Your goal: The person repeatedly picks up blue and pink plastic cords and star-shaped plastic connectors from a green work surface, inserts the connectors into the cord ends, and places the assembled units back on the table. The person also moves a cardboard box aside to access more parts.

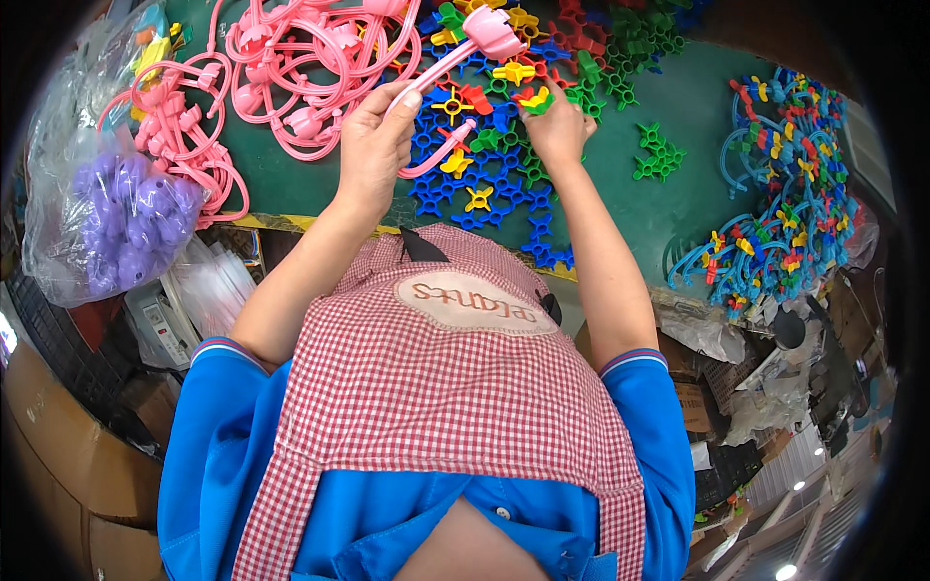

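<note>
My left hand (376,150) is closed around a pink plastic tube (441,68). A pink cup-shaped end (492,35) tops this tube, pointing up to the right, and its lower part curves out below my fingers. At the right, my right hand (560,134) pinches small yellow, green and red plastic pieces (535,101) between its fingertips. Beneath and between both hands lies a spread of blue star-shaped pieces (494,174), mixed with yellow, red and green ones. Some pieces are hidden behind my right hand.
Pink looped tubes (310,77) cover the table's (605,208) left side. A clear bag (58,194) of purple pieces (136,223) hangs over the left edge. Green pieces (659,153) lie right of my hand. Blue tubes with coloured pieces (775,232) are heaped at the right edge.
</note>
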### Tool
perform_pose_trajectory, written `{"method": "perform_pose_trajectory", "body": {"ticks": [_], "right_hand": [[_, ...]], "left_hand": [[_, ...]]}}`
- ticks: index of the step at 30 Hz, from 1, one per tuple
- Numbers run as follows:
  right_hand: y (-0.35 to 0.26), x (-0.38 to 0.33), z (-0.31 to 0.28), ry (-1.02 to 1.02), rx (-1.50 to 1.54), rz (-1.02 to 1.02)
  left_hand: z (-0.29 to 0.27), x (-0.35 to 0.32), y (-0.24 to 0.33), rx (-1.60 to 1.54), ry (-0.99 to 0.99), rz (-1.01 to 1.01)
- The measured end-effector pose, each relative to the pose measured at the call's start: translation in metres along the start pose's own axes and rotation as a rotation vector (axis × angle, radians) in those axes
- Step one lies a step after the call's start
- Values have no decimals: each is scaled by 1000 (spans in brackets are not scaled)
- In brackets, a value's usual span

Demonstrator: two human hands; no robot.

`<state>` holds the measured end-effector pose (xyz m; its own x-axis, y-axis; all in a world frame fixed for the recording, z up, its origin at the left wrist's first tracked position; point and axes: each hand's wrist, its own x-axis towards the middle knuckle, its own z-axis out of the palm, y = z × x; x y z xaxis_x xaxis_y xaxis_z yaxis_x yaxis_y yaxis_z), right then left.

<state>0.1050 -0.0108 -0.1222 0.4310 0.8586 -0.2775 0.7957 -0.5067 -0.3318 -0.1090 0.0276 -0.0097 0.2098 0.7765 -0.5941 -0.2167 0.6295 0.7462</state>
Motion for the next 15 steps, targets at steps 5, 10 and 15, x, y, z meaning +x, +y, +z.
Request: {"method": "perform_pose_trajectory", "body": {"ticks": [5,10,15], "right_hand": [[33,-10,-8,97,-120,-289],[33,-18,-8,115,-285,-280],[36,-14,-14,173,-197,-446]], "left_hand": [[-2,-3,2,-4,4,-2],[-4,-1,-1,-13,-1,4],[-6,-3,2,-16,16,3]]}}
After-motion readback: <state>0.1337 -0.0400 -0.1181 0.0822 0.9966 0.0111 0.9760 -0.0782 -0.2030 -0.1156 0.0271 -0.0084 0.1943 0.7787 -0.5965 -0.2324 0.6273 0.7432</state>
